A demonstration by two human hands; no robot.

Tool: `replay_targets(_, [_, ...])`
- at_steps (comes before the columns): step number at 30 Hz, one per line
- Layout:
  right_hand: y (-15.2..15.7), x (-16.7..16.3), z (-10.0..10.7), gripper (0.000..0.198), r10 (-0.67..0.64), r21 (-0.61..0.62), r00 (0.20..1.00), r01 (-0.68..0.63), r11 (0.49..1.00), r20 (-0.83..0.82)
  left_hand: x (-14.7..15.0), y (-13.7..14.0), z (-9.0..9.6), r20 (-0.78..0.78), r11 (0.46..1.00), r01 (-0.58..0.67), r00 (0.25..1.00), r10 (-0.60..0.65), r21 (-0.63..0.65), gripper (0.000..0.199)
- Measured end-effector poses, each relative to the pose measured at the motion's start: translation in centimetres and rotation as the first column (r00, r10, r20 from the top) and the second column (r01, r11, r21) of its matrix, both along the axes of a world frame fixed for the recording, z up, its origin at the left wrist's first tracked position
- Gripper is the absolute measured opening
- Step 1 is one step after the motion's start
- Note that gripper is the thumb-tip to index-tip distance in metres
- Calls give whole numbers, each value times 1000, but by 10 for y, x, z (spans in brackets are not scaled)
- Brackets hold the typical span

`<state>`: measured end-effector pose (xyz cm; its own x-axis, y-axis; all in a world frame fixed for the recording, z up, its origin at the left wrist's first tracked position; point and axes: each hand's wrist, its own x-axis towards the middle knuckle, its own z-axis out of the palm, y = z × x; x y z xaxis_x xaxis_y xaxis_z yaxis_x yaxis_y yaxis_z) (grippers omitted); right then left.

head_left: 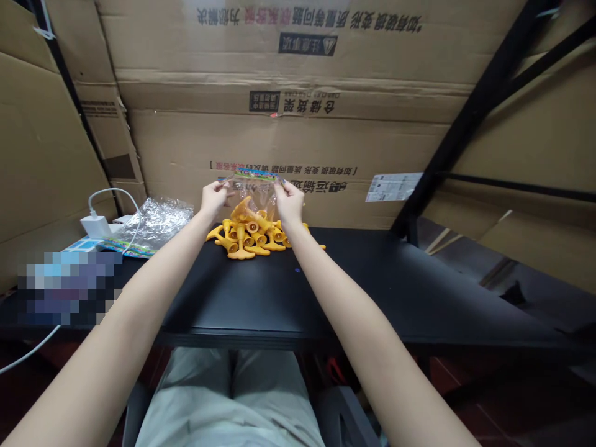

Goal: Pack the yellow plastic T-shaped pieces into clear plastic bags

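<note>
Head view looks down along two bare forearms stretched out over a black table (372, 292). At the far side of that table, above a heap of yellow plastic pieces (254, 234), both hands hold up a small clear bag (255, 189) with a colourful printed strip along its top. The left hand (213, 198) pinches the bag's upper left corner, fingers closed narrowly on the film; the right hand (288, 202) grips the upper right corner the same way, thumb and fingers pressed together on it. The bag hangs between the two hands, just above the heap, and some yellow pieces show through its clear film; whether they are inside the bag or only behind it I cannot tell.

The yellow heap rests on the tabletop near its back edge, touching nothing but the table. To the left of the heap, also on the table, lies a crumpled pile of more clear bags (156, 225) with the same coloured strip. Further left of that sits a white charger block (95, 225) with a white cable (116, 194) looping up from it. Behind the table stands a wall of flattened cardboard boxes (288, 130) with printed lettering. A black metal frame (470, 118) slants down to the table's back right corner. Below the table's near edge, the person's light trousers (228, 397) show.
</note>
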<state>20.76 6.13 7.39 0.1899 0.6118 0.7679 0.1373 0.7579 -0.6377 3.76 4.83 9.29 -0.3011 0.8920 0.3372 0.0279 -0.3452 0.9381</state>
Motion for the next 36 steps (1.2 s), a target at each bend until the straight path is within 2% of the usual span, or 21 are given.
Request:
replay_targets(3, [-8, 1, 1, 32, -2, 26, 1000, 2, 1000, 26, -3, -4, 2, 13, 999, 15, 1000, -15, 51, 21])
replay_targets(7, [-24, 1, 13, 37, 6, 171, 994, -24, 985, 106, -7, -8, 14, 66, 981, 61, 995, -74, 183, 32])
replay_targets(11, [-38, 2, 32, 40, 143, 317, 985, -168, 933, 101, -11, -16, 29, 166, 935, 89, 974, -154, 344, 31])
replay_targets(15, [-51, 7, 33, 44, 286, 363, 958, -260, 895, -17, -14, -31, 25, 217, 901, 81, 958, -188, 425, 22])
replay_targets(20, [-61, 10, 5, 44, 263, 271, 958, -225, 936, -112, -14, -45, -3, 297, 912, 69, 933, -202, 404, 24])
replay_targets(24, [-59, 8, -20, 43, 261, 180, 954, -234, 955, -145, -10, -44, -30, 429, 960, 118, 876, -220, 252, 26])
replay_targets(27, [-55, 6, -36, 39, 220, 64, 971, -214, 975, -90, -13, -41, -49, 478, 981, 145, 858, -188, 125, 31])
replay_targets(30, [-52, 4, -49, 36, 175, -65, 984, -175, 982, -2, -20, -40, -61, 419, 990, 140, 899, -125, -5, 40])
replay_targets(33, [-50, 2, -59, 40, 219, -185, 976, -213, 959, 12, -25, -41, -66, 339, 981, 168, 932, -126, -100, 42])
replay_targets(36, [-48, 1, -63, 44, 233, -282, 967, -252, 926, -102, -25, -45, -65, 315, 983, 181, 935, -164, -26, 37])
